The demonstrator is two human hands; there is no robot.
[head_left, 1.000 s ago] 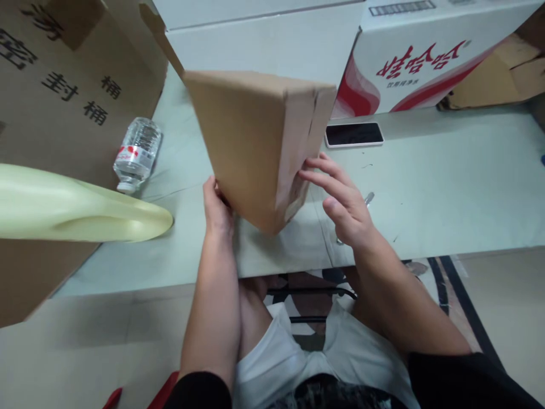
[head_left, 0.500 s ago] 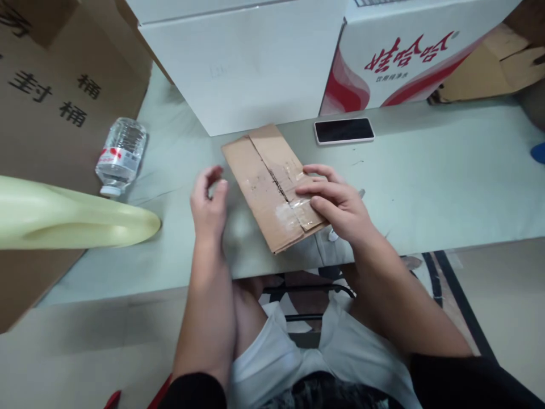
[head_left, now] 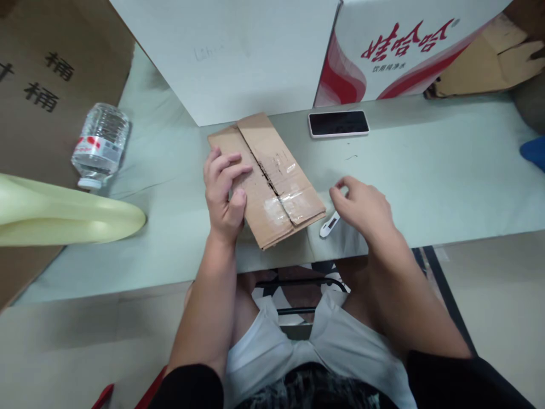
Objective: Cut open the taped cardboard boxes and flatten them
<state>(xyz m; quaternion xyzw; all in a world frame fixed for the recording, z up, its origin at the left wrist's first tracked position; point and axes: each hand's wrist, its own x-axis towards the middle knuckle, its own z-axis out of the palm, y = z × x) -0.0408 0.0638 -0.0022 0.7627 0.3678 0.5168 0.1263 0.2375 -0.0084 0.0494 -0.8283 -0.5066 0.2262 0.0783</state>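
A flat, taped cardboard box [head_left: 272, 182] lies at a slant near the table's front edge. My left hand [head_left: 225, 190] is at its left edge, the fingers laid over the top and the thumb against the side. To the right of the box, a white digital thermometer [head_left: 329, 225] with a small dark display lies on the table. My right hand [head_left: 364, 204] is over its far end, thumb and index finger drawn together on it; that end is hidden under the hand.
A phone [head_left: 338, 124] lies beyond the box, before a white carton [head_left: 251, 62] and a red-patterned one [head_left: 392, 62]. At left are a water bottle [head_left: 101, 145], a pale yellow object [head_left: 85, 213] and a large brown carton [head_left: 63, 125]. Something blue [head_left: 533, 152] shows far right.
My left hand has come right onto the box's left edge. My right hand has let go of the box and moved right to the thermometer. The view has shifted slightly.
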